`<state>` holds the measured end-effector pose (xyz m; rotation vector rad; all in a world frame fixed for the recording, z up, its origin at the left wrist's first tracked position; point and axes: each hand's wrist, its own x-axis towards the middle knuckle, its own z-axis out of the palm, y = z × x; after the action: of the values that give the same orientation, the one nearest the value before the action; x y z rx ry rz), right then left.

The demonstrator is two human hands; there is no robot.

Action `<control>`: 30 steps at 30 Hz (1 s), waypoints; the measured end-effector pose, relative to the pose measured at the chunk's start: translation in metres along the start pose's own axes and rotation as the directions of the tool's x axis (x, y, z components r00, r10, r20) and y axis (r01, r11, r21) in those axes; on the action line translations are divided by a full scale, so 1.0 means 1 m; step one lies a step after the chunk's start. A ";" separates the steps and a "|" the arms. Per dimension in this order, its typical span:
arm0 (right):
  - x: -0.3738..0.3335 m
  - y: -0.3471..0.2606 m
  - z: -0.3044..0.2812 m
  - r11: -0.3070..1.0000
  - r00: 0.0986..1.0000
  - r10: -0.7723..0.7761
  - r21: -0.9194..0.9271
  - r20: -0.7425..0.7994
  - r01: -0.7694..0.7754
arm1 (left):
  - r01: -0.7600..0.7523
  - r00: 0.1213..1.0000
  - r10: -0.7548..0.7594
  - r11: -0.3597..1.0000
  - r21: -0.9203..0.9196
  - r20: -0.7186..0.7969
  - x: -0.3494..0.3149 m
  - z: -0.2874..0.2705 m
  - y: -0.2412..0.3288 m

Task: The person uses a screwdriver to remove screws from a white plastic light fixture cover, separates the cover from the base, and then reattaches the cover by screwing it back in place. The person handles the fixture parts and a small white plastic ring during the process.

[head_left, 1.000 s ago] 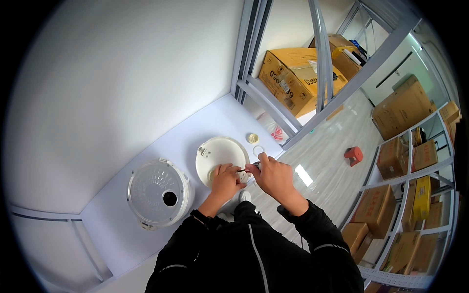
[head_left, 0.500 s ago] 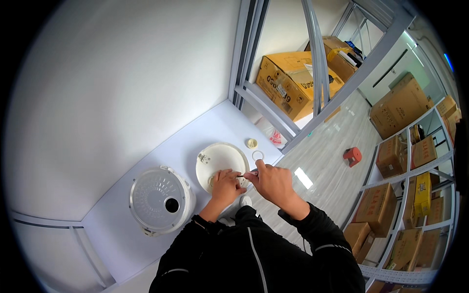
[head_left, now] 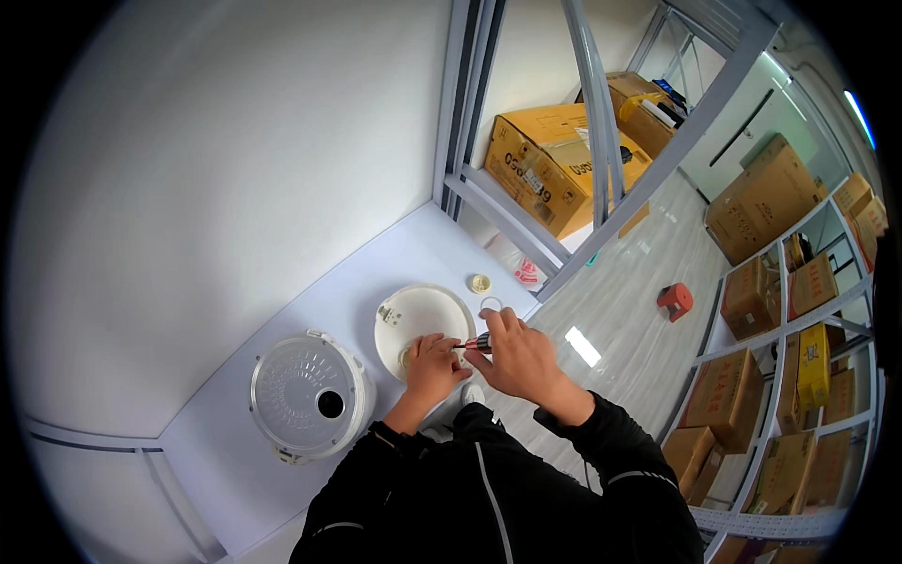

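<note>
I log: off-white round dish (head_left: 423, 315), mid-frame; driver (head_left: 478, 343), red and black. Left of centre, white drum (head_left: 364, 381), its grey disc (head_left: 291, 390) rayed with pale specks, plus one black circle (head_left: 330, 404). Surface (head_left: 211, 479) pale lilac. Upper right, yellow-orange carton (head_left: 550, 174), black print. Right, I note red stool (head_left: 675, 299), grey streaked floor (head_left: 625, 310).

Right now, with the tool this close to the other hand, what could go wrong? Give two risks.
1. The screwdriver in the right hand points toward the left hand; a slip might jab its fingers.
2. The thin white ring lies near the table edge, close by the right hand; a nudge could knock it off.
</note>
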<state>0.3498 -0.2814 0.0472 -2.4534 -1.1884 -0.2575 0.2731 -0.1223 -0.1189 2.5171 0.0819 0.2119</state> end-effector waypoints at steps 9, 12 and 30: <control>-0.002 -0.006 0.003 0.955 0.927 0.284 -0.158 0.247 -0.251 | 0.009 1.000 -0.009 1.000 -0.009 0.017 0.000 0.000 0.000; -0.004 -0.006 0.003 0.998 0.998 0.058 0.035 0.004 -0.058 | -0.006 1.000 0.006 1.000 -0.012 -0.019 0.000 0.004 0.000; -0.003 0.006 0.013 0.979 0.952 0.168 -0.160 0.255 -0.129 | 0.035 0.999 -0.034 0.999 -0.003 0.038 0.003 0.000 0.002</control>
<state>0.3529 -0.2812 0.0331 -2.7552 -1.1137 0.0372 0.2758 -0.1235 -0.1171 2.5128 0.1096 0.1503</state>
